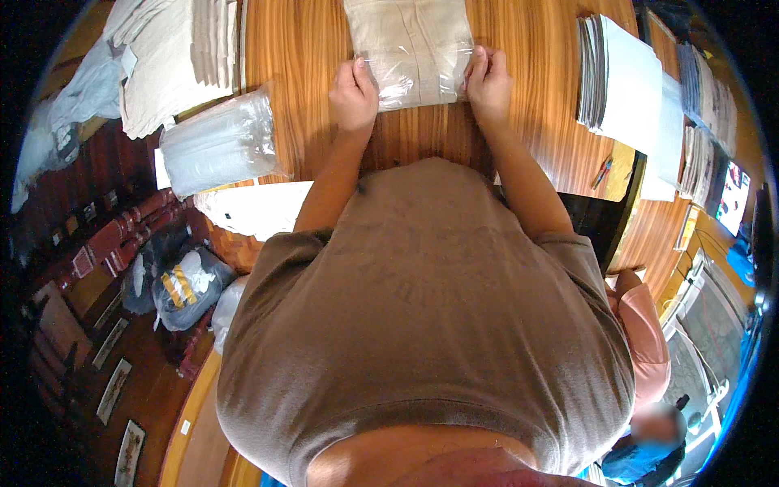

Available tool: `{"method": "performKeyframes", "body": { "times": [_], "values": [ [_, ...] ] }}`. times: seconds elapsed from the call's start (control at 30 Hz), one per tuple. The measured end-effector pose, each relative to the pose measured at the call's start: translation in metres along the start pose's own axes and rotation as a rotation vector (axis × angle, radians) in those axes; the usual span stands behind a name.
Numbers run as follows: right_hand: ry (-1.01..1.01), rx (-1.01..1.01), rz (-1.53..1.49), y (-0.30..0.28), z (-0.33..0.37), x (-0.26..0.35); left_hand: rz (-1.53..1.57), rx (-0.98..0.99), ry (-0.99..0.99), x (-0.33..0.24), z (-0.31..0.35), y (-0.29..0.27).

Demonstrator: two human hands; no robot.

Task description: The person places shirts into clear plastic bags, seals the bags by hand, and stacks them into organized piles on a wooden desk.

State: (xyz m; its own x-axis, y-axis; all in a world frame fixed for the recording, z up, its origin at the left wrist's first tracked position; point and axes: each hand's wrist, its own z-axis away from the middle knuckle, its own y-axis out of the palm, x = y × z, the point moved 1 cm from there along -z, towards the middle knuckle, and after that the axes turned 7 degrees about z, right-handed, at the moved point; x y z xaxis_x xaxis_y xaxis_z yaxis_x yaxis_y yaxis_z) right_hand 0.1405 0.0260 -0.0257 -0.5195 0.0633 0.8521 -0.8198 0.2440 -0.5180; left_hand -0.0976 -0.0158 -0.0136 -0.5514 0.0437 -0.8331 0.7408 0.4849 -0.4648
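Observation:
Folded beige cloth in a clear plastic bag [412, 53] lies on the wooden table in front of me. My left hand [355, 93] pinches the bag's near left corner between thumb and fingers. At the near right corner, my right hand [488, 85] grips the plastic in the same way. The clear film between the hands looks drawn out and shiny, reaching past the cloth's edge. The far end of the bag runs out of the picture.
Stacked beige cloths [174, 69] and a pile of clear plastic bags [219, 142] sit to the left. A stack of white sheets [629, 81] stands at the right, near small pliers-like snips [601, 174]. Filled plastic sacks [191, 284] rest on the floor. Another person [645, 349] is at lower right.

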Motion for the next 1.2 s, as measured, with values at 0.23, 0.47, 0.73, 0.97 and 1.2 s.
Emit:
{"method": "performKeyframes", "body": {
  "times": [0.23, 0.47, 0.73, 0.97, 1.2],
  "values": [
    [-0.048, -0.071, 0.153, 0.002, -0.004, 0.002, -0.047, -0.072, 0.211, -0.004, -0.005, -0.005],
    [0.066, 0.042, 0.252, -0.001, -0.023, 0.000, -0.482, 0.096, 0.035, -0.049, -0.034, -0.017],
    [-0.161, 0.178, 0.654, -0.017, -0.036, 0.054, -0.431, 0.405, 0.342, -0.020, -0.009, 0.027],
    [-0.570, 0.066, 0.623, 0.031, -0.031, 0.035, -0.425, 0.421, 0.343, -0.010, -0.009, 0.031],
    [-0.577, -0.024, 0.673, -0.040, -0.066, 0.031, -0.366, 0.826, 0.786, -0.007, -0.086, 0.016]
  ]
}}
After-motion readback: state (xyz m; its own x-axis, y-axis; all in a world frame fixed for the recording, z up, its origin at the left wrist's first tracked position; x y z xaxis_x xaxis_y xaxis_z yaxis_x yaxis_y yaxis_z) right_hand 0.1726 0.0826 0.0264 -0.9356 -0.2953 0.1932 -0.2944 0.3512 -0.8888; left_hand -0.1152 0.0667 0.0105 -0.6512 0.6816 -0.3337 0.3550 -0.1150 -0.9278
